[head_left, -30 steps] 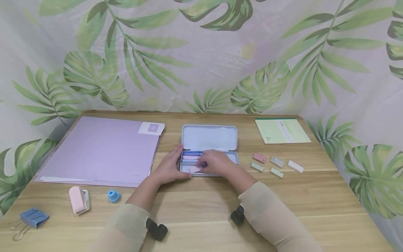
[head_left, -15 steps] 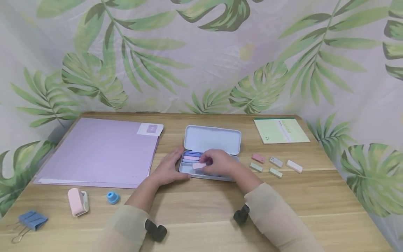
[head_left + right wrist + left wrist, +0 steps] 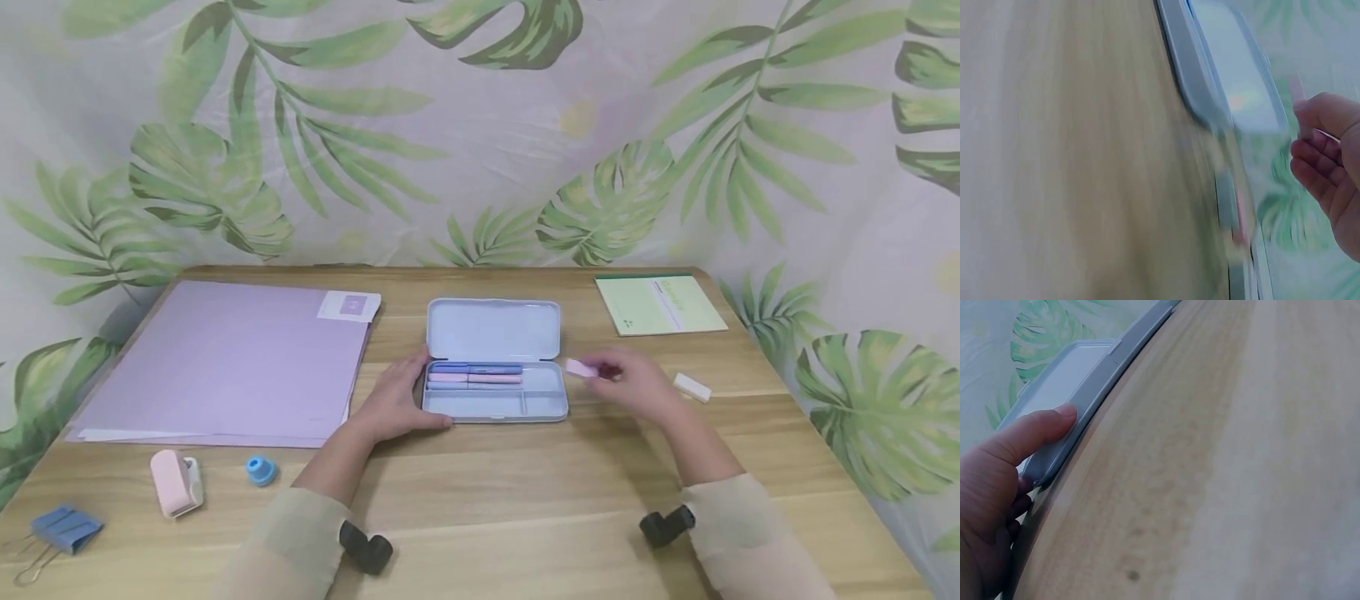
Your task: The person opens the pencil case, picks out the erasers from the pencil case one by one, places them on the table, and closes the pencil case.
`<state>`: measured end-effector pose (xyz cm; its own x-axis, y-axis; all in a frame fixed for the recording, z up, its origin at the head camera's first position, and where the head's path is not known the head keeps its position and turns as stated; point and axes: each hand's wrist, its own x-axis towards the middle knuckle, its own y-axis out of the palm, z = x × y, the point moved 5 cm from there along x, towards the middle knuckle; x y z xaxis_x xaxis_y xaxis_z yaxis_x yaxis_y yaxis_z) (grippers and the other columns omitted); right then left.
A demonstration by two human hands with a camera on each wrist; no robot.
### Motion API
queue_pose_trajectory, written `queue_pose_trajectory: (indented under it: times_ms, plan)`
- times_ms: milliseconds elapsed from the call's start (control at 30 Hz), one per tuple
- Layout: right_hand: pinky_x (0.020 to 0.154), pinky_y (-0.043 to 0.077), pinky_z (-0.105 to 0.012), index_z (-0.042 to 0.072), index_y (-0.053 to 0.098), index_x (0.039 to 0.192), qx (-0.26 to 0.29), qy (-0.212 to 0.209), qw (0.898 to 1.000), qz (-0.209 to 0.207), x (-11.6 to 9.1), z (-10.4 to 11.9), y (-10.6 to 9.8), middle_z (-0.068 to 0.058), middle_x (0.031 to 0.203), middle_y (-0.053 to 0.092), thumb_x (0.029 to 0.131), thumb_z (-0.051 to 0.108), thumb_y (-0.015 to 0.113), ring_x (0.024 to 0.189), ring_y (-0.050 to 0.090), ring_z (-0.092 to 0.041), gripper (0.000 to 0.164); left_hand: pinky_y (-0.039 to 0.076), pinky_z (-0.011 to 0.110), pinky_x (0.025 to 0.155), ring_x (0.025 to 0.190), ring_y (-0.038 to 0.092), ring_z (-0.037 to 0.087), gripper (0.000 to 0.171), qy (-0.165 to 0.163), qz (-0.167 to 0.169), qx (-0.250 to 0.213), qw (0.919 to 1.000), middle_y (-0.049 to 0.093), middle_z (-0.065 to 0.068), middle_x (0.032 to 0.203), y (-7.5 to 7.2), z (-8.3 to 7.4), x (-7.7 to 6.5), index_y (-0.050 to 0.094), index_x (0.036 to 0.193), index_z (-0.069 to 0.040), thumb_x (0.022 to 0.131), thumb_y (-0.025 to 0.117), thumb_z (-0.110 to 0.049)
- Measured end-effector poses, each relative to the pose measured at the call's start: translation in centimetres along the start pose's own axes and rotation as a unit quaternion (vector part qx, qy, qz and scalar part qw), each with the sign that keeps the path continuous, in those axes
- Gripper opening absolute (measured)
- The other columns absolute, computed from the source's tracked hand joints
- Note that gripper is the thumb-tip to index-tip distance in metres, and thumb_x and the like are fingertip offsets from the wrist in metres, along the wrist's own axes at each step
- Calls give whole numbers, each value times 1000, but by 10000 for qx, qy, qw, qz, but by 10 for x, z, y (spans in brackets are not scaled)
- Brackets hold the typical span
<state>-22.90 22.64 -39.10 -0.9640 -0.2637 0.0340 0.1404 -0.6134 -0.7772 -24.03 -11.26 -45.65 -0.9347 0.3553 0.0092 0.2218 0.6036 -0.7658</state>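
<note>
A pale blue pencil case lies with its lid raised in the middle of the table. My left hand holds its near left corner, thumb against the front wall and fingers along the left side. Pens in blue and pink fill part of the back compartment; the front ones are bare. Just right of the case, my right hand pinches a small pale pink eraser between thumb and fingers, raised over the table. In the right wrist view a green eraser and a pink one lie beyond the case.
A white eraser lies right of my right hand, which hides smaller ones in the head view. Purple folder at left, green notebook back right. Front left: pink-and-white gadget, blue cone-shaped piece, blue binder clip.
My right hand has lifted the pale pink eraser out of the case's front section and carried it right, past the case's edge. The case turned slightly, then back; my left hand stays at its corner.
</note>
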Motion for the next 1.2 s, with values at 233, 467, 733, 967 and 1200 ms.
queue_pose_trajectory:
  times_ms: [233,467,733,967,1200]
  plan:
    - [82,51,-35,3,68,119,-383,647,9962,-437,-28,-47,-28,-15,110,68,88,16,67,98,61,-26,34,27,57,117,141,32,40,131,-35,-125,152,9998,36,22,154,-4,3,-5,10,158,-5,62,84,-57]
    - [76,48,-29,-4,66,117,-394,1165,9913,-463,-62,-88,-46,-18,104,63,89,16,68,92,58,-24,35,26,59,117,141,31,41,128,-34,-100,257,9996,33,24,154,-3,3,-5,11,158,-8,64,81,-60]
    - [78,50,-35,-1,70,114,-740,1188,9901,-138,-79,-115,-49,-18,104,70,87,18,70,92,61,-22,32,24,59,118,143,31,43,120,-33,-149,154,9998,34,23,156,-2,4,-4,14,157,-5,69,79,-55]
    - [87,52,-46,-1,65,121,-591,1244,9904,-88,-81,-116,-49,-23,113,67,89,25,70,102,63,-33,42,24,58,118,142,31,42,122,8,-160,153,9998,34,22,156,0,2,-3,14,157,-3,68,80,-57]
    - [90,52,-47,-1,60,129,92,1007,9921,-749,-49,-72,-46,-23,120,65,99,32,56,107,61,-35,45,23,58,119,144,30,41,123,-5,-89,168,9998,33,21,157,2,1,0,13,157,-5,68,79,-58]
